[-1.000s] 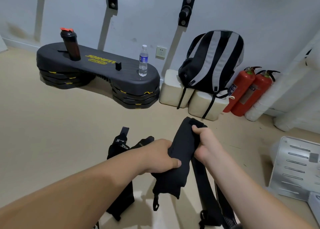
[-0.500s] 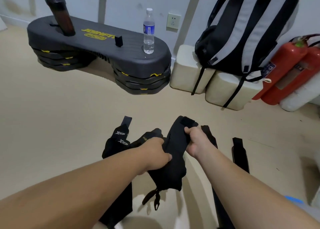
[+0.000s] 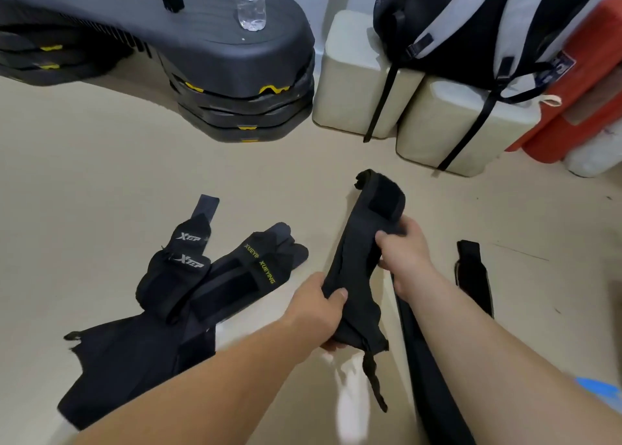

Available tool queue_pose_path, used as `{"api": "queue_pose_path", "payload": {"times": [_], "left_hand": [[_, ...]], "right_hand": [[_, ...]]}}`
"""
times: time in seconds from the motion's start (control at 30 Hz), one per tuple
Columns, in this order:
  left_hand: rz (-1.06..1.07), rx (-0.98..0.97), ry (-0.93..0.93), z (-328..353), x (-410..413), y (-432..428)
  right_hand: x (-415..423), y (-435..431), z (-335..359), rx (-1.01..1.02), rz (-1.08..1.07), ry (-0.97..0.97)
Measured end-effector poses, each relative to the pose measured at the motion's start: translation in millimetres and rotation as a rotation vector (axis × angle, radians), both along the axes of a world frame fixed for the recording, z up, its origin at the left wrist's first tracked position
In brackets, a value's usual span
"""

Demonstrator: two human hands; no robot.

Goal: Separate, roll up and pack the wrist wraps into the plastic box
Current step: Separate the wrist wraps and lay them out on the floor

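While wrap [image 3: 356, 262] is held up over floor [image 3: 101, 175], nothing rolled yet tbh. Left hand [image 3: 318, 305] fingers curled round lower end, right hand [image 3: 405, 252] gripping upper part. Other wraps [image 3: 208, 276] heaped on floor at left, plastic box not in sight.

The left hand [image 3: 316, 313] has slid lower on the wrist wrap [image 3: 356, 259], away from the right hand [image 3: 404, 252]. More wrap shows between them.

A heap of black wrist wraps [image 3: 208, 276] lies on the beige floor [image 3: 101, 161] at the left. A long black strap [image 3: 424, 360] and a short black strap [image 3: 473, 276] lie flat at the right, apart from the heap. Farther back sit a black step platform [image 3: 235, 57], two pale blocks [image 3: 346, 84] and, at the far right, red fire extinguishers [image 3: 572, 114].
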State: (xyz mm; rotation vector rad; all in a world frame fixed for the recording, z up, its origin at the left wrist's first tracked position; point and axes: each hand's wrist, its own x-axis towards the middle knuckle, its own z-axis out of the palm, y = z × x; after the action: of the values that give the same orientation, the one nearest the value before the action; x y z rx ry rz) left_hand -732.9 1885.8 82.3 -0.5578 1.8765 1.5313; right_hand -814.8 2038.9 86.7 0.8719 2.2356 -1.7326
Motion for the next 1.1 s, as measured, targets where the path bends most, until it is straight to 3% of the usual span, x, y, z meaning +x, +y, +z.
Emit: {"api": "queue_pose_path", "payload": {"times": [0.17,0.4,0.53,0.67,0.8,1.1], "left_hand": [[-0.072,-0.017,-0.232,-44.5,36.1,22.8],[-0.378,-0.048,-0.379,-68.3,64.9,15.1],[-0.497,-0.315,-0.243,-84.8,62.6,-1.6],[-0.369,-0.333,-0.235,-98.1,49.4,-17.2],[-0.311,-0.295,-0.202,-105.4,40.1,-24.3],[-0.432,-0.249,-0.142,-103.5,43.5,-7.7]], "right_hand": [[69.0,10.0,-71.1,0.421,0.498,-0.228],[95.2,0.1,-97.3,0.459,0.857,-0.414],[108.4,-6.8,-103.6,0.527,0.986,-0.522],[116.1,-1.3,-104.2,0.61,1.015,-0.585],[120.5,26.3,-102.6,0.577,0.883,-0.601],[125.6,52.2,-92.0,0.418,0.739,-0.712]]}}
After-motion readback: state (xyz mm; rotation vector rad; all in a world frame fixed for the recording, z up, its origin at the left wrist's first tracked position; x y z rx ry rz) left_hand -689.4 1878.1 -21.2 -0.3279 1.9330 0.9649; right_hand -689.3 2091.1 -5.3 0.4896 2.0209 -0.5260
